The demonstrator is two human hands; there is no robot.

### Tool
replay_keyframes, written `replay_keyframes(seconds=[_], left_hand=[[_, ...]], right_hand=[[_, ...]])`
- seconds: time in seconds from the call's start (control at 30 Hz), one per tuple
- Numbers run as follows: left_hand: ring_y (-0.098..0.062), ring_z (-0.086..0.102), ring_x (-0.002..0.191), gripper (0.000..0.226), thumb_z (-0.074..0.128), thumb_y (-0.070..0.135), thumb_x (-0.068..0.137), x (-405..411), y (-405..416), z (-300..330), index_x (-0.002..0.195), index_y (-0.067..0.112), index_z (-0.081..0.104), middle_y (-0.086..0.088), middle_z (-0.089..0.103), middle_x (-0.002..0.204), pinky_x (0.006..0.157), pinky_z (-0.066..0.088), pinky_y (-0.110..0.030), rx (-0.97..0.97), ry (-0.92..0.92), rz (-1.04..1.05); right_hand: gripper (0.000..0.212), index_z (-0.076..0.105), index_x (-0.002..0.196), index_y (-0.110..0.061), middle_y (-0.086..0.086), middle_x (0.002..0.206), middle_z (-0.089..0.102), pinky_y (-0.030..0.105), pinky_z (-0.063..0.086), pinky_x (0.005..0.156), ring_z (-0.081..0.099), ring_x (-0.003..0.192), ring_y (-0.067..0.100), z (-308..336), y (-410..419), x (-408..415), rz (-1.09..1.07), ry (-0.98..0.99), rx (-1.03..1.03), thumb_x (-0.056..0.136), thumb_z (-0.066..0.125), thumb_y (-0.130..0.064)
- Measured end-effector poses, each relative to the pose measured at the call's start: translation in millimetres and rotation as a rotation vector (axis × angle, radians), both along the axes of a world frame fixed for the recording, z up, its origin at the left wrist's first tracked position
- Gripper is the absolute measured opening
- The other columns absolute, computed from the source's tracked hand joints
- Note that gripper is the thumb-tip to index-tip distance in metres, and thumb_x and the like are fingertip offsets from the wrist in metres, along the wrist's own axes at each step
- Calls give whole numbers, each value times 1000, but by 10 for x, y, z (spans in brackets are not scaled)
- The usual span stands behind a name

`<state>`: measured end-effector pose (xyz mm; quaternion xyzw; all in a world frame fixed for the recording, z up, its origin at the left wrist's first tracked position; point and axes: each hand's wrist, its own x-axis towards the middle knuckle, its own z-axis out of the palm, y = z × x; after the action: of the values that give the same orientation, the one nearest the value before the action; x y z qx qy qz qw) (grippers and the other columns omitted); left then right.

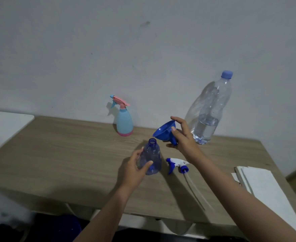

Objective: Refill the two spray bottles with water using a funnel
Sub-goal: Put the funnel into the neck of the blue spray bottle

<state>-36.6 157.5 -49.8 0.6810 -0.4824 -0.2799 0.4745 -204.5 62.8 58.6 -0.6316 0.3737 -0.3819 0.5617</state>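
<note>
My left hand (pixel 135 167) grips a clear blue spray bottle (pixel 151 157) that stands on the wooden table (pixel 65 154) with its neck uncapped. My right hand (pixel 183 137) holds a blue funnel (pixel 164 131) tilted in the air, just right of and above the bottle's mouth. The bottle's white-and-blue spray head (pixel 176 165) lies on the table to the right, its dip tube pointing toward me. A light-blue and pink spray bottle (pixel 124 121) stands by the wall with its head on. A large clear water bottle (pixel 210 112) with a blue cap stands at the back right, partly filled.
White boards (pixel 266 193) lie at the table's right front edge. A white surface (pixel 4 126) adjoins the table at the left. The wall runs close behind the table. Dark objects sit on the floor below the front edge.
</note>
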Motion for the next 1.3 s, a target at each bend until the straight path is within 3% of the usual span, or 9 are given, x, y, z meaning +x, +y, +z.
replay_keyframes(seconds=[0.1,0.17,0.33,0.5,0.8,0.87,1.0,1.2,1.3], left_hand=[[2,54,108,51,75,32,79,-34,17,77,123,32,51,16,60,119,77,44,-3,2,36,8],[0,55,109,50,75,23,80,-52,19,111,124,24,53,13,61,118,76,40,3,0,53,8],[-1,52,110,49,74,18,81,-60,38,164,125,18,52,10,58,119,74,36,6,2,71,-5],[3,52,103,44,73,17,81,-65,48,192,121,17,54,11,60,113,71,36,6,0,61,-15],[9,51,95,43,74,14,80,-73,54,239,119,15,55,11,60,111,70,37,5,-4,77,-23],[4,53,99,43,73,15,81,-70,57,244,119,15,54,13,58,110,70,37,5,-2,81,-22],[-4,56,106,43,74,13,80,-78,50,248,119,12,55,12,59,109,70,38,4,-7,103,-23],[7,51,94,43,71,10,82,-61,55,277,122,14,55,15,56,107,64,36,6,-5,88,-26],[3,55,98,43,72,8,80,-54,39,271,119,17,55,18,57,104,66,37,6,-8,107,-29]], right_hand=[[21,51,110,-51,7,114,56,31,53,72,63,95,28,48,53,87,-41,-23,30,91,45,-57],[19,49,112,-42,9,104,59,32,51,72,59,87,21,67,86,125,-70,-27,-26,93,48,-47],[40,44,123,-31,5,102,62,28,51,67,61,89,19,73,149,194,-131,-48,-64,88,64,-34],[63,47,131,-36,0,125,53,38,55,90,59,112,22,48,163,237,-187,-71,-31,75,74,-42],[74,50,124,-29,-1,124,55,48,50,97,58,114,21,83,182,439,-274,-53,-8,62,73,-63],[70,48,128,-24,0,125,54,42,51,96,57,115,20,64,214,452,-261,-19,-40,71,75,-53],[63,46,132,-13,3,128,51,8,49,74,56,103,4,17,257,435,-243,-20,-73,77,77,-23],[74,46,130,-21,0,125,52,16,52,76,57,110,15,-114,302,402,-216,84,-93,67,85,-27],[76,45,131,-22,0,125,54,19,52,79,57,113,16,-140,315,379,-221,75,-91,67,85,-30]])
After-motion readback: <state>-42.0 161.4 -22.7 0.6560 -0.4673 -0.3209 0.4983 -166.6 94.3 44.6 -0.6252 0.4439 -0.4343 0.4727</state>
